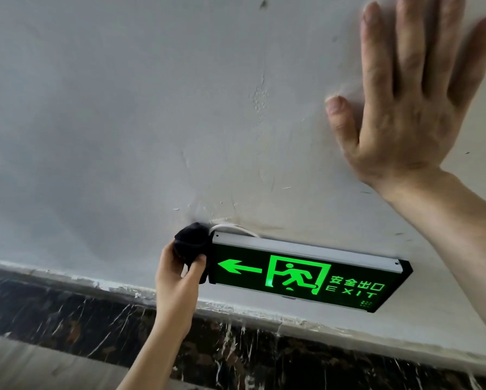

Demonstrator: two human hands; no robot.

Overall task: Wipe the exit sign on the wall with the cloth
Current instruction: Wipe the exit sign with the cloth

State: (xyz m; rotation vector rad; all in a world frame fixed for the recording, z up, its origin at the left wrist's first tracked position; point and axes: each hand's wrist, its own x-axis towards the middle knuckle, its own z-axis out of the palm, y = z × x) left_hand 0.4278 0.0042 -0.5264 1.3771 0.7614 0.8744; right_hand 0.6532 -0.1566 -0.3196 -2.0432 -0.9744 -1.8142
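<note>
The exit sign [306,274] is a black box with a lit green arrow, running figure and the word EXIT, mounted low on the white wall with a pale strip along its top. A dark bunched cloth [192,242] presses against the sign's left end. My left hand [177,277] is closed around that cloth from below. My right hand [405,108] lies flat on the wall above and to the right of the sign, fingers spread, holding nothing.
A white cable [233,228] loops out of the wall just above the sign's top left corner. Below the white wall [123,122] runs a dark marbled skirting band [67,313] with a rough painted edge. The plaster shows scuffs and cracks.
</note>
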